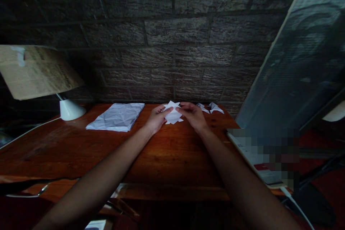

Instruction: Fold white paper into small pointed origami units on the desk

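Note:
Both of my arms reach forward over a reddish wooden table (167, 154). My left hand (155, 118) and my right hand (192, 114) meet at the table's far middle, each pinching an edge of a small folded white paper piece (173, 114). The fingers of both hands are closed on the paper, which rests just above or on the tabletop. Two small folded white paper shapes (210, 108) lie just right of my right hand, near the wall.
A creased white paper sheet (117, 116) lies flat at the left. A white lamp base (70, 109) with a tilted paper-covered shade (36, 72) stands at far left. A brick wall (172, 43) is behind the table. Papers (250, 151) lie at the table's right edge.

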`<state>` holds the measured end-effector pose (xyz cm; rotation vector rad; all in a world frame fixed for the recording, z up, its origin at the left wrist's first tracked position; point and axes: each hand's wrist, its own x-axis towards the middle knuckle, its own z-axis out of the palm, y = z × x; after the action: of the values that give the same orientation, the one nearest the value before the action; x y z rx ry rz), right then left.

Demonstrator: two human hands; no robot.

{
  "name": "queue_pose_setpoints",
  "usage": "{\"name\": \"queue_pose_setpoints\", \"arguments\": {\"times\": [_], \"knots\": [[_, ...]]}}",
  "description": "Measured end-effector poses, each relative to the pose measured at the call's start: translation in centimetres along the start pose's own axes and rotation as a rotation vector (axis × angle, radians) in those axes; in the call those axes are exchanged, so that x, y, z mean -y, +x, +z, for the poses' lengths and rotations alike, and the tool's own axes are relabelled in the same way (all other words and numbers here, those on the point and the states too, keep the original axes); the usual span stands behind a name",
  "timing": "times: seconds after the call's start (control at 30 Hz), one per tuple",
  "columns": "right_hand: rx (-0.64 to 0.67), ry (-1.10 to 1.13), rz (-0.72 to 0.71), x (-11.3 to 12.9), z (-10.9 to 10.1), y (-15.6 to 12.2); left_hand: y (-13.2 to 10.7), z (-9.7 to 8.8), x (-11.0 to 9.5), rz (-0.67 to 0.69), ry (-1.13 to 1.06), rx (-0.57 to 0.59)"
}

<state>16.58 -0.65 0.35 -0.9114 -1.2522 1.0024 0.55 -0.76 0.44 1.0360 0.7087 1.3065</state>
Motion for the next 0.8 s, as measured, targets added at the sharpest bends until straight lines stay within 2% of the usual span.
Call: {"name": "queue_pose_setpoints", "arguments": {"times": [0.13, 0.3, 0.43, 0.53, 0.8], "knots": [[0.091, -0.037, -0.004, -0.2, -0.2, 0.1, 0.1, -0.1, -0.3, -0.017, -0.032, -0.038], [0.05, -0.165, -0.097, -0.3, 0.0, -0.3, 0.2, -0.2, -0.2, -0.034, -0.062, -0.06], [0.001, -0.402, -0.315, 0.0, 0.3, -0.9, 0.2, -0.1, 0.0, -0.06, -0.081, -0.072], [0.022, -0.543, -0.485, 0.3, 0.5, -1.3, 0.1, -0.1, -0.1, -0.064, -0.087, -0.068], [0.152, -0.872, -0.706, 0.0, 1.1, -2.1, 0.1, -0.2, -0.5, -0.072, -0.094, -0.113]]}}
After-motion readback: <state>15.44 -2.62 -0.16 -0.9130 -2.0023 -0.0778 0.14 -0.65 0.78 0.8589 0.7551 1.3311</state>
